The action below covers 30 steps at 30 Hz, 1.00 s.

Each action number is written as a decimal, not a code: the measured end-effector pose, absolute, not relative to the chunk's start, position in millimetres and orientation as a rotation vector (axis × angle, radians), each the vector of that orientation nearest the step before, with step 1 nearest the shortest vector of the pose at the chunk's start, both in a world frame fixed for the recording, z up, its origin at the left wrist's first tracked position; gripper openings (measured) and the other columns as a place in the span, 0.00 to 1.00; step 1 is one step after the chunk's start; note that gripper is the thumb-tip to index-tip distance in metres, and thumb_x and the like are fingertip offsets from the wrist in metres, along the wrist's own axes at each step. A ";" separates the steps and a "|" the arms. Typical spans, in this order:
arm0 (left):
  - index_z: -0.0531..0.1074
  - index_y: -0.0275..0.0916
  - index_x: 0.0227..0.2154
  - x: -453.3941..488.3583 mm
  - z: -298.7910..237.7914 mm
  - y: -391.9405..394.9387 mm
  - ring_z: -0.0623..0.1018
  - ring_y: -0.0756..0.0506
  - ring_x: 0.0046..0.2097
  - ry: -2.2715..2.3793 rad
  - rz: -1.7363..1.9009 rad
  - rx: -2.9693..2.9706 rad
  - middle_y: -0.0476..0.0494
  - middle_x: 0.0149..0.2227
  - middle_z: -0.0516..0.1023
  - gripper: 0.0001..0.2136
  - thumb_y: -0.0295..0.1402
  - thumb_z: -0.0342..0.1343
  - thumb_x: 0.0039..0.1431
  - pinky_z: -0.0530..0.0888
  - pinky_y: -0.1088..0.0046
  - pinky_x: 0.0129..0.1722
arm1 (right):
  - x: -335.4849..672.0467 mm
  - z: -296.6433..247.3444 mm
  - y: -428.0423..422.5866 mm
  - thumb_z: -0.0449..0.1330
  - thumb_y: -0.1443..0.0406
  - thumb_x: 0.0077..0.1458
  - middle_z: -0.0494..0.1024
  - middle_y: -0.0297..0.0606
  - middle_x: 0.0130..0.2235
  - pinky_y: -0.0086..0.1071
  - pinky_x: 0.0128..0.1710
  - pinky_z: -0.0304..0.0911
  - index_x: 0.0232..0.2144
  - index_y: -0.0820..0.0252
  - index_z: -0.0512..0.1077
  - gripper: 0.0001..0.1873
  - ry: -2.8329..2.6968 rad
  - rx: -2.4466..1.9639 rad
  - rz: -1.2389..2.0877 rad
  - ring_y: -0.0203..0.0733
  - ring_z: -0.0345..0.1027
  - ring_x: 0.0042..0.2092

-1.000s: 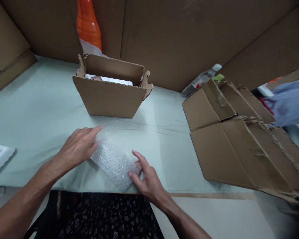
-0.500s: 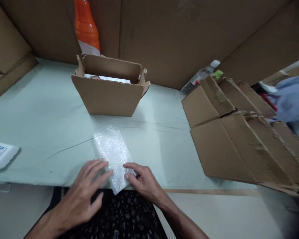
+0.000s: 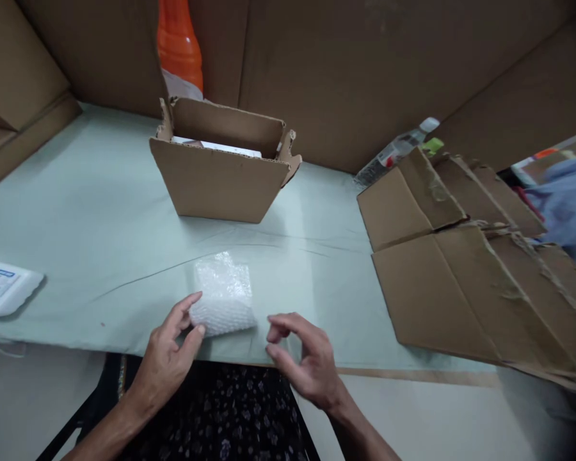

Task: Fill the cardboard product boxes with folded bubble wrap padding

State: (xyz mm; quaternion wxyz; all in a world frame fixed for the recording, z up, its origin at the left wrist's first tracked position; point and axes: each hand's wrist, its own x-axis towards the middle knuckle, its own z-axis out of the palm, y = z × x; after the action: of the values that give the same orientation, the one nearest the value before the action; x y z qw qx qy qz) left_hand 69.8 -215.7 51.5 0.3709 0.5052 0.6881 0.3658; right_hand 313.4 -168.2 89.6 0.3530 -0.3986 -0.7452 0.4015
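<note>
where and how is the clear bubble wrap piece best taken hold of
Probably the right end of its rounded near edge, pinched from the right by the empty right hand. That end of the clear bubble wrap piece lies bare, the left hand is at its left end, and the bulging near edge likely pinches better than the flatter far part.

The table (image 3: pixel 91 186) is lit moderately by diffuse light, and a paler band is seen from its far edge toward the near one. A soft shadow is cast beside the open carton (image 3: pixel 228 182). Small glints are noted on the bubble wrap (image 3: pixel 223 285) near the near edge. The cardboard wall (image 3: pixel 345 77) behind the far edge is left dim. Beyond the near right corner, detail is blurred, stretched and darkened.
</note>
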 end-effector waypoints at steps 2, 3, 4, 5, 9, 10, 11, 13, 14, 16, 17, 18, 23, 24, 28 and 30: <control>0.65 0.35 0.62 72.5 51.4 -213.7 0.83 0.43 0.41 1.764 0.932 1.243 0.40 0.37 0.82 0.26 0.42 0.52 0.64 0.75 0.77 0.25 | 301.1 88.9 -164.5 0.61 0.69 0.60 0.81 0.39 0.46 0.42 0.48 0.68 0.52 0.53 0.71 0.18 -2.209 -0.845 0.827 0.45 0.73 0.47; 0.64 0.35 0.62 73.7 50.8 -212.3 0.83 0.43 0.40 1.760 0.929 1.255 0.41 0.36 0.82 0.26 0.42 0.51 0.64 0.75 0.77 0.24 | 294.4 86.2 -161.3 0.61 0.69 0.60 0.80 0.42 0.52 0.45 0.51 0.66 0.54 0.54 0.70 0.19 -2.362 -0.781 0.726 0.49 0.71 0.54; 0.64 0.35 0.62 74.5 50.1 -210.8 0.83 0.44 0.38 1.758 0.921 1.289 0.42 0.34 0.81 0.26 0.41 0.51 0.65 0.75 0.77 0.23 | 288.3 82.0 -157.2 0.59 0.70 0.61 0.77 0.45 0.57 0.48 0.54 0.64 0.55 0.56 0.69 0.20 -2.500 -0.750 0.625 0.53 0.66 0.59; 0.64 0.35 0.62 74.8 49.5 -209.5 0.83 0.44 0.36 1.769 0.922 1.345 0.43 0.33 0.81 0.25 0.40 0.51 0.65 0.75 0.77 0.23 | 283.1 76.7 -152.6 0.58 0.70 0.61 0.74 0.47 0.60 0.51 0.56 0.62 0.57 0.58 0.68 0.22 -2.611 -0.746 0.534 0.56 0.62 0.63; 0.64 0.41 0.61 70.5 50.5 -209.2 0.81 0.41 0.44 1.865 1.102 1.810 0.40 0.43 0.80 0.23 0.34 0.55 0.64 0.80 0.64 0.41 | 274.1 58.0 -134.6 0.53 0.72 0.63 0.75 0.50 0.58 0.51 0.52 0.62 0.56 0.62 0.69 0.20 -2.750 -0.796 0.400 0.57 0.65 0.59; 0.64 0.42 0.62 68.6 51.6 -210.5 0.79 0.39 0.50 1.852 1.147 1.945 0.37 0.49 0.78 0.25 0.32 0.57 0.63 0.79 0.59 0.48 | 274.1 56.9 -131.7 0.53 0.72 0.64 0.78 0.49 0.56 0.49 0.51 0.62 0.55 0.61 0.70 0.19 -2.742 -0.801 0.428 0.55 0.68 0.56; 0.63 0.44 0.63 66.8 52.8 -212.0 0.76 0.37 0.55 1.803 1.163 2.062 0.36 0.53 0.76 0.27 0.30 0.58 0.61 0.76 0.54 0.54 | 274.5 57.7 -129.8 0.52 0.71 0.65 0.80 0.47 0.52 0.48 0.49 0.62 0.54 0.61 0.71 0.18 -2.728 -0.805 0.483 0.53 0.70 0.52; 0.61 0.45 0.64 63.3 54.6 -214.1 0.74 0.36 0.58 1.653 1.124 2.182 0.36 0.55 0.74 0.28 0.26 0.58 0.60 0.73 0.52 0.57 | 275.4 63.8 -128.2 0.52 0.70 0.66 0.82 0.44 0.47 0.45 0.48 0.63 0.54 0.60 0.71 0.17 -2.682 -0.840 0.658 0.48 0.72 0.47; 0.62 0.45 0.63 62.0 55.0 -213.9 0.75 0.38 0.56 1.598 1.098 2.177 0.37 0.53 0.76 0.27 0.25 0.56 0.61 0.74 0.55 0.55 | 275.6 67.8 -128.0 0.53 0.69 0.66 0.82 0.42 0.46 0.44 0.49 0.63 0.55 0.58 0.71 0.17 -2.651 -0.868 0.767 0.47 0.73 0.46; 0.62 0.44 0.62 60.0 54.7 -209.9 0.78 0.42 0.49 1.575 1.069 2.087 0.41 0.46 0.79 0.24 0.25 0.53 0.64 0.77 0.62 0.49 | 274.6 74.8 -126.5 0.55 0.67 0.66 0.82 0.39 0.48 0.43 0.52 0.63 0.56 0.55 0.71 0.17 -2.578 -0.950 0.957 0.45 0.74 0.47; 0.63 0.43 0.61 59.6 53.9 -205.9 0.79 0.44 0.45 1.597 1.053 2.032 0.42 0.44 0.79 0.22 0.26 0.52 0.65 0.77 0.65 0.46 | 273.4 76.7 -124.7 0.56 0.66 0.66 0.82 0.38 0.49 0.44 0.53 0.63 0.56 0.54 0.71 0.17 -2.544 -1.007 0.997 0.45 0.74 0.48; 0.63 0.42 0.61 59.4 52.8 -200.6 0.79 0.45 0.43 1.629 1.032 1.990 0.43 0.42 0.80 0.21 0.28 0.52 0.66 0.78 0.66 0.43 | 272.0 77.3 -122.0 0.57 0.65 0.66 0.82 0.38 0.50 0.44 0.54 0.63 0.55 0.54 0.72 0.17 -2.523 -1.067 0.986 0.46 0.74 0.48; 0.69 0.39 0.55 62.6 43.2 -170.5 0.78 0.40 0.47 1.819 0.940 2.015 0.39 0.48 0.79 0.16 0.33 0.50 0.67 0.76 0.59 0.47 | 266.1 66.7 -100.6 0.63 0.59 0.61 0.73 0.54 0.59 0.53 0.56 0.61 0.56 0.63 0.72 0.23 -2.565 -1.258 0.621 0.59 0.65 0.58; 0.69 0.38 0.55 63.3 40.8 -167.1 0.77 0.38 0.49 1.844 0.935 2.023 0.37 0.49 0.79 0.16 0.33 0.50 0.66 0.75 0.56 0.50 | 266.3 63.9 -97.9 0.64 0.58 0.60 0.70 0.56 0.62 0.54 0.57 0.60 0.56 0.65 0.71 0.24 -2.582 -1.267 0.607 0.61 0.63 0.61; 0.66 0.36 0.59 62.2 33.4 -169.0 0.72 0.35 0.58 1.795 0.941 2.031 0.33 0.55 0.75 0.21 0.33 0.51 0.64 0.71 0.49 0.58 | 270.5 56.0 -103.0 0.65 0.62 0.59 0.70 0.54 0.62 0.53 0.61 0.57 0.47 0.63 0.74 0.15 -2.568 -1.116 0.759 0.58 0.60 0.64; 0.62 0.37 0.62 59.4 33.5 -175.8 0.71 0.34 0.61 1.763 0.935 1.988 0.32 0.58 0.74 0.24 0.33 0.51 0.63 0.71 0.49 0.58 | 272.8 54.5 -111.5 0.65 0.65 0.58 0.75 0.49 0.58 0.49 0.60 0.59 0.43 0.61 0.73 0.11 -2.477 -0.996 0.874 0.52 0.65 0.61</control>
State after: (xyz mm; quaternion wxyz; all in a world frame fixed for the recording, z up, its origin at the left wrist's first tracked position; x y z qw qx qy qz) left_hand 59.4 -175.8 33.5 0.1619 0.6965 0.6177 0.3275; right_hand 272.8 -111.5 54.5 0.1656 -0.3497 -0.8696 0.3067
